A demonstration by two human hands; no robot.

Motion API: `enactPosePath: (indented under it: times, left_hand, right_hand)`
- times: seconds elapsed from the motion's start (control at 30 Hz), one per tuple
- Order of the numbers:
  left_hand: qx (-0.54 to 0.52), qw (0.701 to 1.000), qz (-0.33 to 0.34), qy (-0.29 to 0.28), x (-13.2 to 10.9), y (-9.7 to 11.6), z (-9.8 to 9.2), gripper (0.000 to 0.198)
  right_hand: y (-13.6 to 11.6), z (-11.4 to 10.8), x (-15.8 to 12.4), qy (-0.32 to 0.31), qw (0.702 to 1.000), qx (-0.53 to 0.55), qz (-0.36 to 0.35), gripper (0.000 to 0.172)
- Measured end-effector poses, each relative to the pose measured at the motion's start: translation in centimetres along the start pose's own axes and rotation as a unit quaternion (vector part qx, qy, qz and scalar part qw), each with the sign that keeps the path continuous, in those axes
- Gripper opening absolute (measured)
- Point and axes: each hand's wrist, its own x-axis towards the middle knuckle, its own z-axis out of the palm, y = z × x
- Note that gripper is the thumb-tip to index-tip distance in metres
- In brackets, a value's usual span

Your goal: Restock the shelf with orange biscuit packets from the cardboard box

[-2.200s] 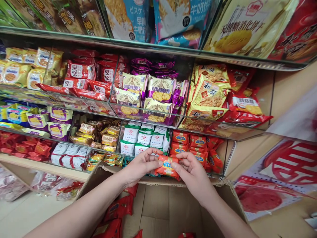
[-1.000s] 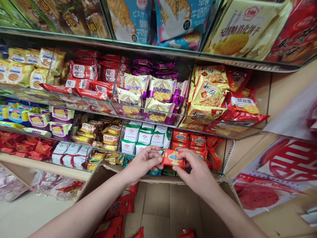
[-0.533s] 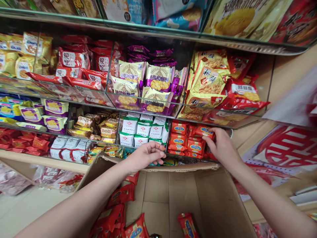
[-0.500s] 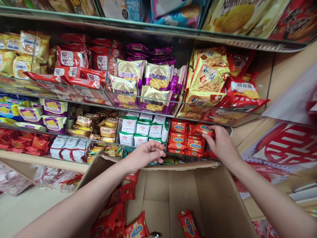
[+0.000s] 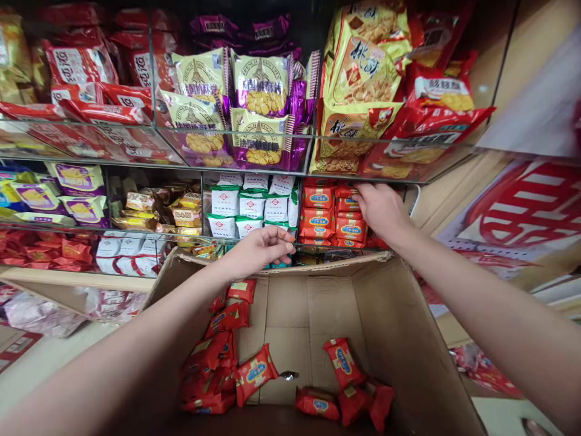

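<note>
Left hand [image 5: 261,249]: grip released, fingers loosely curled, just above the far rim of the cardboard box [image 5: 381,315].
Right hand [image 5: 384,212]: fingertips at the top of the right column of stacked red packets [image 5: 318,223]; I can't tell if the grip has one.
Stacked red packets: lower shelf compartment, right of the white-and-green packets [image 5: 251,206].
Box: open toward me, in front of the shelf; I see loose red packets [image 5: 255,374] inside, heaped left, a few near right.
Shelf above: I get cream-and-purple packets [image 5: 263,82] mid, yellow packets [image 5: 365,72] to their right.
</note>
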Motion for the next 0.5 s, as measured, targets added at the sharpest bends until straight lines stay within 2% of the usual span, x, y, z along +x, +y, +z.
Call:
enactPosePath:
  times: [0.1, 0.23, 0.5]
  left_hand:
    - [0.027, 1.000, 0.010, -0.003, 0.1, -0.1, 0.2, 0.023]
    - [0.075, 0.997, 0.031, -0.011, 0.1, -0.3, 0.4, 0.022]
    - [0.121, 0.991, 0.053, -0.008, 0.2, -0.4, 0.6, 0.021]
  right_hand:
    - [-0.3, -0.8, 0.4, -0.035, 0.997, -0.066, 0.018, 0.031]
    - [-0.3, -1.0, 1.1, -0.075, 0.992, -0.091, 0.033, 0.032]
    - [-0.5, -0.1, 2.3, -0.071, 0.993, -0.089, 0.041, 0.034]
